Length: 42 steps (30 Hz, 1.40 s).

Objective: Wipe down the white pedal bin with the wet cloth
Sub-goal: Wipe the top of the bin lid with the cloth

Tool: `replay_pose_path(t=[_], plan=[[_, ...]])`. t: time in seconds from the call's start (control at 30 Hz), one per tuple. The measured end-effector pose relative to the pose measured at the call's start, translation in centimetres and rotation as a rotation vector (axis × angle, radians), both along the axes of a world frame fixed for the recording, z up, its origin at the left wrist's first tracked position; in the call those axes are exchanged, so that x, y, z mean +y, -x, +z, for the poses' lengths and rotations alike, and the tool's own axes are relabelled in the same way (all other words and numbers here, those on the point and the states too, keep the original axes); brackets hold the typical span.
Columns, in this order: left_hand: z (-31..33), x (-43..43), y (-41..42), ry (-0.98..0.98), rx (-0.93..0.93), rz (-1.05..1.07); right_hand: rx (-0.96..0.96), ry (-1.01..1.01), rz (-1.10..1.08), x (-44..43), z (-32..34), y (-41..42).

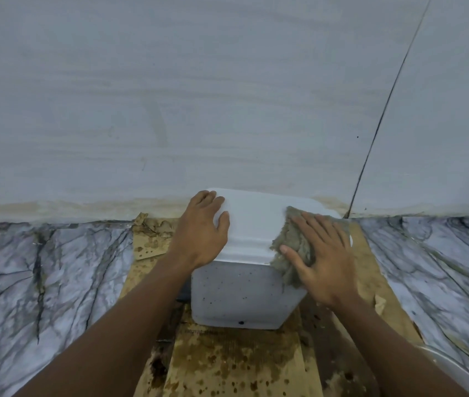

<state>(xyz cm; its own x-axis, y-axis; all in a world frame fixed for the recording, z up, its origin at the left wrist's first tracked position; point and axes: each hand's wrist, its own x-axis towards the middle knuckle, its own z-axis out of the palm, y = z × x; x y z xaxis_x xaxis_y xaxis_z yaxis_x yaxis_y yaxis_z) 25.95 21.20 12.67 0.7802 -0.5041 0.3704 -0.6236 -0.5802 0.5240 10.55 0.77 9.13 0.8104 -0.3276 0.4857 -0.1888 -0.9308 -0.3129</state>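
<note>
The white pedal bin [252,224] stands against the wall on wet cardboard, its lid closed and its front face dotted with dark specks. My left hand [201,233] rests flat on the lid's left side, fingers over the far left corner. My right hand [318,259] presses a grey-green wet cloth [292,247] flat against the lid's right edge, fingers spread; the cloth hangs down over the bin's right front corner.
Stained, soggy cardboard sheets [236,359] lie under and in front of the bin. Marble-patterned floor [41,276] spreads to both sides. A pale wall [199,96] rises right behind the bin. The rim of a metal basin [457,371] shows at the lower right.
</note>
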Motion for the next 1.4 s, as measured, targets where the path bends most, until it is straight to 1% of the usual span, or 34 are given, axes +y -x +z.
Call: replay_pose_path(t=[0.07, 0.13, 0.27, 0.33, 0.4, 0.47, 0.53, 0.63, 0.7, 0.73, 0.87, 0.93, 1.0, 1.03, 1.1, 1.13, 1.17, 1.2, 1.23, 1.3, 1.33, 1.4], plan=[[0.0, 0.1, 0.0, -0.004, -0.009, 0.020, -0.008, -0.024, -0.061, 1.1, -0.1, -0.4], [0.0, 0.5, 0.0, -0.028, -0.004, 0.033, 0.006, 0.003, -0.070, 3.4, 0.0, -1.2], [0.2, 0.8, -0.2, -0.093, -0.028, 0.028, 0.064, 0.078, 0.128, 6.0, 0.2, -2.9], [0.3, 0.7, 0.1, -0.127, -0.035, 0.022, 0.087, 0.125, 0.217, 4.8, 0.2, -2.8], [0.5, 0.3, 0.4, -0.137, -0.045, 0.011, 0.104, 0.146, 0.245, 2.5, 0.1, -2.1], [0.8, -0.4, 0.6, -0.137, -0.059, 0.012, 0.097, 0.124, 0.194, 0.0, -0.1, -1.0], [0.7, -0.8, 0.6, -0.128, -0.071, 0.027, 0.043, 0.061, 0.137, -1.7, -0.4, 0.0], [0.6, -0.8, 0.3, -0.127, -0.078, 0.038, -0.037, -0.036, 0.052, -1.0, -0.4, 0.0], [0.6, -0.3, -0.1, -0.146, -0.063, 0.056, 0.007, 0.002, -0.009, 1.2, 0.0, -0.7], [0.7, 0.0, -0.3, -0.156, -0.047, 0.064, 0.052, 0.027, -0.005, 2.4, 0.3, -1.1], [2.0, 0.6, -1.2, -0.173, 0.029, 0.061, 0.222, 0.076, 0.156, 6.9, 2.3, -3.4], [2.9, 0.4, -1.1, -0.116, 0.072, 0.103, 0.286, 0.092, 0.230, 8.0, 2.8, -4.1], [3.5, -0.2, -0.6, -0.010, 0.062, 0.135, 0.302, 0.024, 0.310, 7.3, 3.3, -3.9], [3.8, -0.6, 0.1, 0.042, 0.040, 0.136, 0.272, -0.071, 0.348, 6.2, 3.7, -3.6], [4.3, -1.9, 2.0, 0.095, -0.016, 0.076, 0.137, -0.368, 0.350, 3.0, 4.9, -2.5], [4.3, -2.7, 3.2, 0.072, -0.029, 0.012, 0.071, -0.466, 0.298, 1.0, 5.5, -2.1], [4.0, -3.7, 4.6, 0.015, -0.025, -0.068, 0.044, -0.485, 0.226, -1.0, 5.8, -1.8], [3.5, -4.7, 5.8, -0.077, -0.035, -0.151, 0.073, -0.445, 0.162, -3.0, 6.1, -1.6], [2.8, -5.6, 6.6, -0.195, -0.071, -0.219, 0.140, -0.389, 0.127, -4.7, 6.0, -1.6], [1.2, -7.0, 7.3, -0.416, -0.175, -0.275, 0.320, -0.288, 0.167, -7.1, 5.0, -1.7], [0.9, -7.3, 7.1, -0.476, -0.213, -0.267, 0.391, -0.240, 0.216, -7.7, 4.3, -1.9], [0.9, -7.5, 6.6, -0.502, -0.232, -0.256, 0.439, -0.188, 0.294, -8.5, 3.5, -2.0]])
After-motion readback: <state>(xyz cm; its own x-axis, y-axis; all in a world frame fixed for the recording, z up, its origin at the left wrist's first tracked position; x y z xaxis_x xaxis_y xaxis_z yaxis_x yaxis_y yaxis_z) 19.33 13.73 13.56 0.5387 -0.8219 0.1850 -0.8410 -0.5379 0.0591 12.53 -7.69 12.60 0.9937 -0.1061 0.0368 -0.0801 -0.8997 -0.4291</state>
